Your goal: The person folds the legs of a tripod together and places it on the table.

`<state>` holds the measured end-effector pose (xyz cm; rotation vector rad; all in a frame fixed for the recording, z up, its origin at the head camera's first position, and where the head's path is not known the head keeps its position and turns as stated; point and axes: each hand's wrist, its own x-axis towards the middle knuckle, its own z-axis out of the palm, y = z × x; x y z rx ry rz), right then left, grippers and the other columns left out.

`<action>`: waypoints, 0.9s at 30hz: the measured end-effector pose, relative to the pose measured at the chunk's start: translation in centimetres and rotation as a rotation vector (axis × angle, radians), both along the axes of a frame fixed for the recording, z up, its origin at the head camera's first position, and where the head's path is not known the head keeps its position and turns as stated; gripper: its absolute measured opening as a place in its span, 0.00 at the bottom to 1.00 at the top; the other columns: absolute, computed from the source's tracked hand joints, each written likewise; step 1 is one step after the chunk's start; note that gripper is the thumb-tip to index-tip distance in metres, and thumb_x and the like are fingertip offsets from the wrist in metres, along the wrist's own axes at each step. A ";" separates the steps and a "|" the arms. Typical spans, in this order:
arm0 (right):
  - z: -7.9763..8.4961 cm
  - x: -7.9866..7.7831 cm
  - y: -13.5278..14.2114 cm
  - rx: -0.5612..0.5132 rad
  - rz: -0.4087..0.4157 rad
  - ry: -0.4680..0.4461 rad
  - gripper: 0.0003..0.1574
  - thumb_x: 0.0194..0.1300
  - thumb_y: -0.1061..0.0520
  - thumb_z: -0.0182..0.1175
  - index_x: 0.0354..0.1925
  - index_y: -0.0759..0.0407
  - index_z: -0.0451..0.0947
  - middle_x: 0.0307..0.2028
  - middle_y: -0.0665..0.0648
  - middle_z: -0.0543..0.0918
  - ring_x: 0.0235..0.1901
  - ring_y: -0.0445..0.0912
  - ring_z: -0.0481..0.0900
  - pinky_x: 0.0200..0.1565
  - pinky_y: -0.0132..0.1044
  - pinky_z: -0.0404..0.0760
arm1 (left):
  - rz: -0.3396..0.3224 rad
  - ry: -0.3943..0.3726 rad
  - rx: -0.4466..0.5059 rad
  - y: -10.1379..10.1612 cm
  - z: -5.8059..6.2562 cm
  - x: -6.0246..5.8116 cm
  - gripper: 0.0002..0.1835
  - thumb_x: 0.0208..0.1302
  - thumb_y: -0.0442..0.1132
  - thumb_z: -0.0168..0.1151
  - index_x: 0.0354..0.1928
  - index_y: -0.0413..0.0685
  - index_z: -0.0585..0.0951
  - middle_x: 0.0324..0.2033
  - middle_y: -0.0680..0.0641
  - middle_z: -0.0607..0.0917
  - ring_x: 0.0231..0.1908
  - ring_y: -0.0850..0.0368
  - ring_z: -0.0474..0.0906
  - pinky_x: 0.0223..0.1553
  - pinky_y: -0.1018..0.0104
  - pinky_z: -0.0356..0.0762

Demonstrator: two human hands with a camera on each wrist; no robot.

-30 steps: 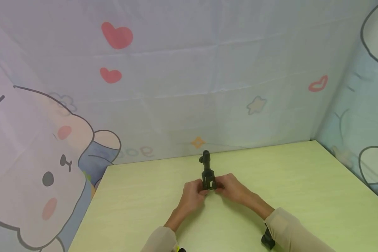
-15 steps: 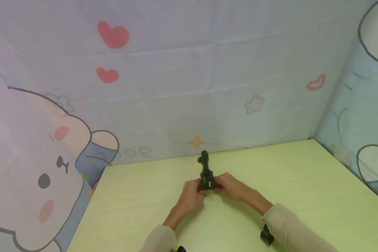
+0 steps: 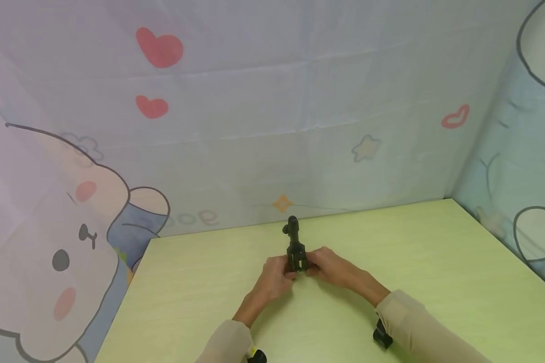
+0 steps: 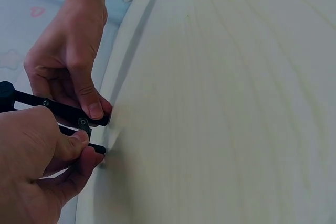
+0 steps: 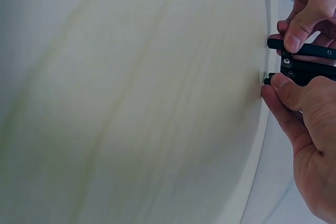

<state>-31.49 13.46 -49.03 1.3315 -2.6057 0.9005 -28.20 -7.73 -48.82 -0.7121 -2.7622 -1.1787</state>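
A small black tripod (image 3: 295, 249) stands out between both hands near the back of the table, its narrow head end pointing at the backdrop. On its left side, my left hand (image 3: 272, 280) pinches a leg between thumb and fingers. My right hand (image 3: 333, 268) grips the opposite leg the same way. Seen from the left wrist, the tripod (image 4: 60, 111) has slim legs spread a little apart, joined by a hinged brace with a round pivot. Parts of the legs are hidden behind the fingers.
The pale yellow-green table (image 3: 200, 282) ends at a hanging cloth backdrop (image 3: 254, 126) printed with hearts and cartoon animals. Black wrist-worn devices show at the right cuff (image 3: 382, 335) and the left cuff (image 3: 238, 335).
The tripod's leg end tips slightly and the gap seen between the legs looks smaller. Both hands keep their hold; the whole scene shifts a little left in the head view.
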 end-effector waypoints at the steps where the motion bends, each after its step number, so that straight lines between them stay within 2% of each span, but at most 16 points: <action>1: 0.0 0.0 0.0 -0.003 -0.008 -0.001 0.10 0.64 0.71 0.69 0.41 0.60 0.83 0.34 0.52 0.90 0.35 0.39 0.84 0.39 0.37 0.84 | 0.000 0.001 0.004 0.0 0.0 -0.1 0.10 0.60 0.21 0.67 0.42 0.39 0.85 0.31 0.47 0.89 0.30 0.60 0.80 0.35 0.63 0.82; 7: -0.4 -0.2 -0.1 -0.034 -0.063 -0.007 0.13 0.62 0.72 0.69 0.39 0.58 0.81 0.31 0.51 0.87 0.31 0.37 0.79 0.36 0.36 0.82 | 0.053 0.026 0.030 0.4 -0.7 -0.3 0.09 0.60 0.23 0.68 0.41 0.41 0.84 0.30 0.49 0.87 0.31 0.59 0.81 0.35 0.63 0.82; 12: -0.4 -0.1 -0.3 -0.061 -0.087 -0.007 0.11 0.61 0.70 0.71 0.39 0.58 0.83 0.31 0.52 0.89 0.30 0.35 0.80 0.36 0.36 0.83 | 0.107 0.063 0.018 0.8 -0.9 0.0 0.09 0.60 0.23 0.67 0.39 0.41 0.81 0.27 0.48 0.84 0.26 0.58 0.76 0.29 0.64 0.78; 15: -0.5 0.2 -0.2 -0.078 -0.106 -0.021 0.10 0.61 0.69 0.72 0.38 0.58 0.83 0.29 0.51 0.88 0.28 0.35 0.77 0.34 0.34 0.81 | 0.120 0.074 0.003 1.0 -0.8 0.3 0.09 0.61 0.23 0.68 0.40 0.41 0.81 0.27 0.47 0.84 0.26 0.58 0.76 0.28 0.64 0.78; 18: -0.5 0.5 -0.1 -0.092 -0.120 -0.047 0.09 0.61 0.70 0.72 0.36 0.59 0.84 0.27 0.49 0.86 0.25 0.36 0.72 0.31 0.33 0.77 | 0.122 0.072 -0.003 1.0 -0.8 0.5 0.09 0.62 0.24 0.67 0.40 0.42 0.80 0.27 0.47 0.85 0.26 0.58 0.76 0.28 0.63 0.78; 21: -0.6 0.8 -0.2 -0.089 -0.119 -0.057 0.08 0.62 0.70 0.71 0.37 0.60 0.85 0.27 0.48 0.86 0.25 0.36 0.71 0.31 0.31 0.75 | 0.113 0.057 0.007 0.9 -0.8 0.6 0.09 0.63 0.24 0.66 0.40 0.43 0.80 0.27 0.49 0.84 0.26 0.58 0.75 0.29 0.63 0.77; 27: -0.4 1.2 -0.3 -0.055 -0.107 -0.012 0.09 0.62 0.71 0.70 0.37 0.61 0.83 0.26 0.49 0.85 0.24 0.36 0.71 0.30 0.31 0.76 | 0.065 0.039 0.044 0.7 -0.9 0.4 0.10 0.64 0.23 0.64 0.44 0.41 0.83 0.31 0.49 0.86 0.28 0.58 0.75 0.33 0.63 0.78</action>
